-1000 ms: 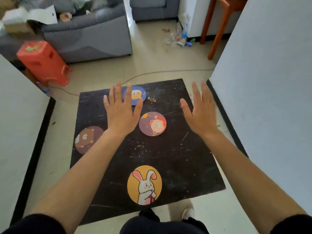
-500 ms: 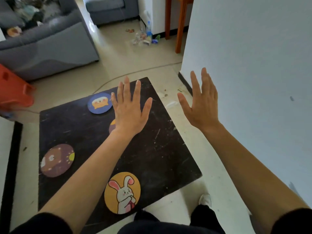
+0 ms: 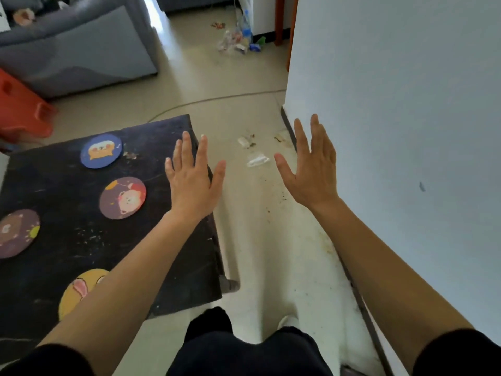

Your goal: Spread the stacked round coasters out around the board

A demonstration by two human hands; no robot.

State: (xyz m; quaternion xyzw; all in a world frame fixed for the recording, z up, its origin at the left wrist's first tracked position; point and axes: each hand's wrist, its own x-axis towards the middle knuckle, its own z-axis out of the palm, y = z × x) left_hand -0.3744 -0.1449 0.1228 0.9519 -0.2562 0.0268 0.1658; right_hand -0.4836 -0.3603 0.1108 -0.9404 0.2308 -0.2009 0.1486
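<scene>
A black board [image 3: 67,245] lies at the left with several round coasters apart on it: a blue one [image 3: 101,150] at the far side, a purple bear one [image 3: 122,197] in the middle, a brown one [image 3: 16,233] cut by the left edge, and a yellow rabbit one [image 3: 78,290] partly hidden by my left forearm. My left hand [image 3: 193,183] hovers flat over the board's right edge, fingers spread, holding nothing. My right hand [image 3: 311,166] is raised over the floor to the right of the board, also spread and empty.
A white wall [image 3: 401,131] with a dark baseboard runs close on the right. Scraps of litter [image 3: 256,158] lie on the pale floor beyond my hands. A grey sofa [image 3: 78,52] and a red stool [image 3: 21,109] stand at the far left.
The view has swung to the right, so the board and coasters now sit at the left. Both hands stay spread and empty, now over the board's right edge and the floor.
</scene>
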